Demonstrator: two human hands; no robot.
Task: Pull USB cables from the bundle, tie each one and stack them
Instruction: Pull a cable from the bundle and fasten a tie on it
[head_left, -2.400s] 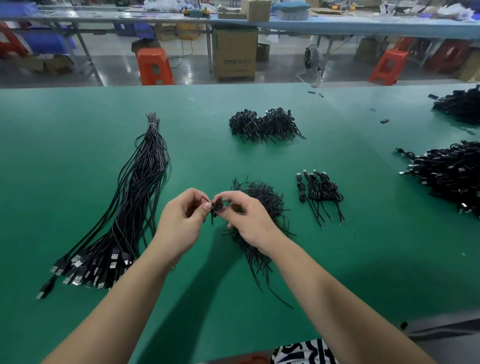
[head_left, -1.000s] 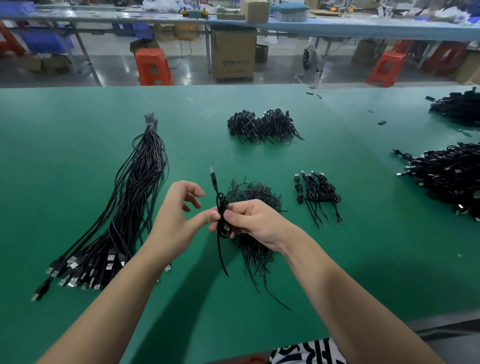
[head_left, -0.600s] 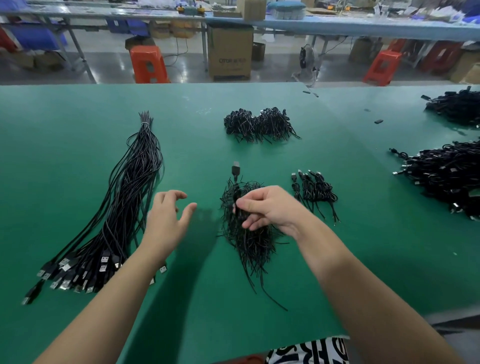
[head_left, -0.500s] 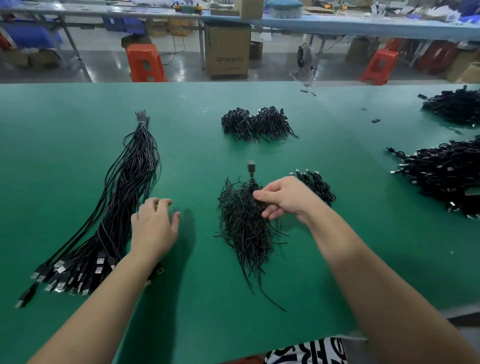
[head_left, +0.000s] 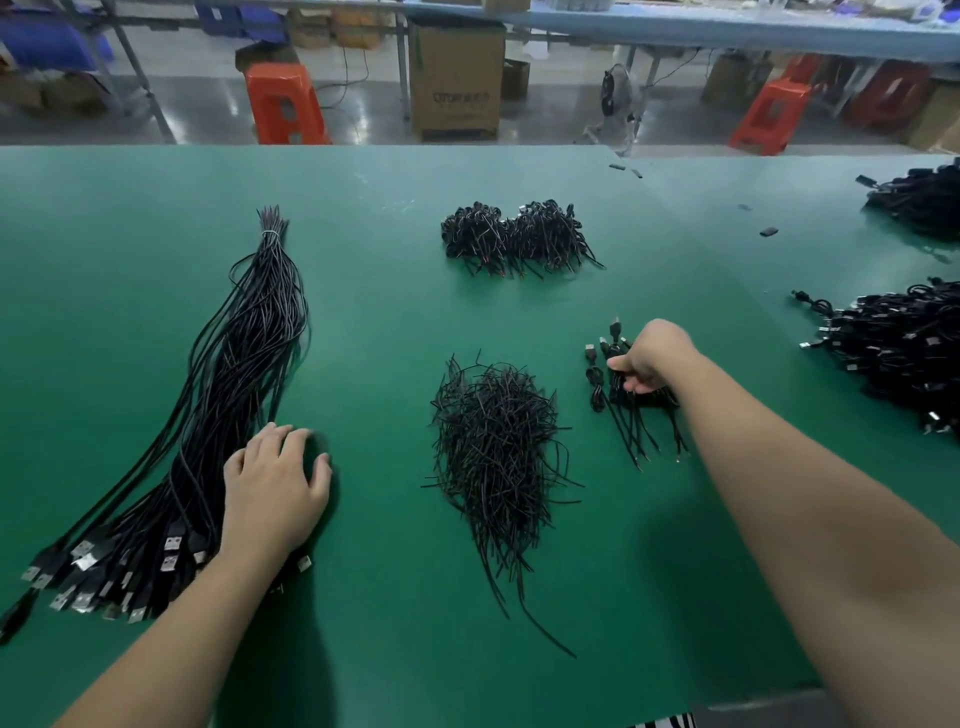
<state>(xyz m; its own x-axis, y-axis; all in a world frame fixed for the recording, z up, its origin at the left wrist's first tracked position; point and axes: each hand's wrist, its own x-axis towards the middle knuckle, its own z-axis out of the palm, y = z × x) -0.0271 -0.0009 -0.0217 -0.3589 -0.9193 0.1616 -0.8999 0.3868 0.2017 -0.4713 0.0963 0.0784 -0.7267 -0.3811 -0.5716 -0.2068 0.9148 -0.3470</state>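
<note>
Green table (head_left: 363, 312) fills the view; orange stools (head_left: 284, 104) stand beyond it. Left hand (head_left: 272, 493) lies flat, fingers spread, on the cable bundle (head_left: 228, 395); right hand (head_left: 649, 358) pinches a tied cable (head_left: 615, 387) right of the wire-tie heap (head_left: 493, 447).

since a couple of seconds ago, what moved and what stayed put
Both hands were together tying one cable. The right hand then carried that tied cable right to the small stack and holds it there. The left hand let go and moved left and down to the long bundle, resting open beside it. The pile of ties and the far heaps stayed put.
</note>
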